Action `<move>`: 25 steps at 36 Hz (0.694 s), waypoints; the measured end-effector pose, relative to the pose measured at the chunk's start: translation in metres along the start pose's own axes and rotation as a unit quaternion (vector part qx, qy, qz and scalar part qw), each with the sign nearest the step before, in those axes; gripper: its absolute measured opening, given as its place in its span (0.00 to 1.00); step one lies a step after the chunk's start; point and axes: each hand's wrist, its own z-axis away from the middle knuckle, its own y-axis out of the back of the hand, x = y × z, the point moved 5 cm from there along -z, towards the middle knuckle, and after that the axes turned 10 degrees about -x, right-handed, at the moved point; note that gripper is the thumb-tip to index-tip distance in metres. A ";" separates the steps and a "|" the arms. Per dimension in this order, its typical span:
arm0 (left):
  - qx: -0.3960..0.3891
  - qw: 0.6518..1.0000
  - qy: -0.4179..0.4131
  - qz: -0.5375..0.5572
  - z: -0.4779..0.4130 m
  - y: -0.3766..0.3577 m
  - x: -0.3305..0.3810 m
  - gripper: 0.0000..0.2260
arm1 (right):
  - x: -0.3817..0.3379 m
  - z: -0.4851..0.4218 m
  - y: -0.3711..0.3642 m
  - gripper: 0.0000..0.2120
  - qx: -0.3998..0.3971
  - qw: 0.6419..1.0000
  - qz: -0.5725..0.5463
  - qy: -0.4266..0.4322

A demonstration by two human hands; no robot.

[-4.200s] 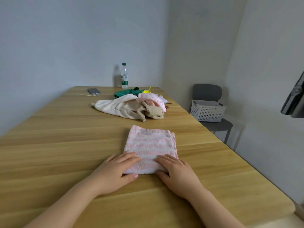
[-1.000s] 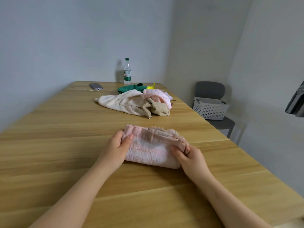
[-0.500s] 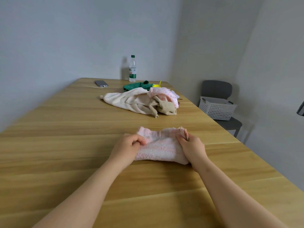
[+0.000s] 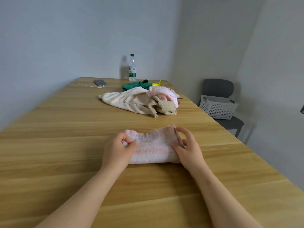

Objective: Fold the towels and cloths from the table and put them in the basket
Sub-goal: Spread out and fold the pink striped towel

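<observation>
While the left hand (image 4: 117, 149) pinches the left end of the pink striped towel (image 4: 153, 148), holding the fold down on the table (image 4: 49, 145), the right hand (image 4: 187, 147) pinches the opposite edge, probably squaring the layers. Both forearms reach forward, wrists low. The basket (image 4: 217, 106) sits on the chair (image 4: 217, 88), well apart.

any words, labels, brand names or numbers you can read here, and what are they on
Water bottle label: green and white with a small red mark; the print is too small and blurred to read.
Phone, pink striped towel, basket: no text visible on any of them.
Nothing in this view can be quoted.
</observation>
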 end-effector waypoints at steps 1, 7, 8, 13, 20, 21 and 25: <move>0.001 1.000 0.004 -0.018 -0.001 0.000 0.000 0.10 | -0.001 -0.002 -0.001 0.22 0.009 1.000 0.020 0.002; -0.039 0.980 -0.007 -0.194 -0.005 -0.005 0.000 0.06 | -0.010 0.000 -0.007 0.28 0.043 0.980 0.192 -0.044; -0.058 0.976 -0.023 -0.206 -0.006 -0.007 -0.001 0.08 | -0.012 0.002 -0.007 0.30 0.046 0.965 0.253 -0.048; -0.190 0.946 -0.052 -0.258 -0.010 -0.019 -0.001 0.20 | -0.031 0.004 -0.024 0.22 0.028 0.907 0.395 0.147; -0.224 0.913 0.017 -0.340 -0.009 -0.021 -0.009 0.20 | -0.015 -0.003 -0.036 0.21 -0.121 0.933 0.338 -0.007; -0.218 0.913 0.021 -0.345 -0.008 -0.021 -0.009 0.20 | -0.014 -0.002 -0.036 0.22 -0.124 0.932 0.340 -0.020; -0.195 0.913 0.022 -0.357 -0.001 -0.021 -0.005 0.21 | -0.011 0.006 -0.036 0.24 -0.121 0.933 0.335 -0.052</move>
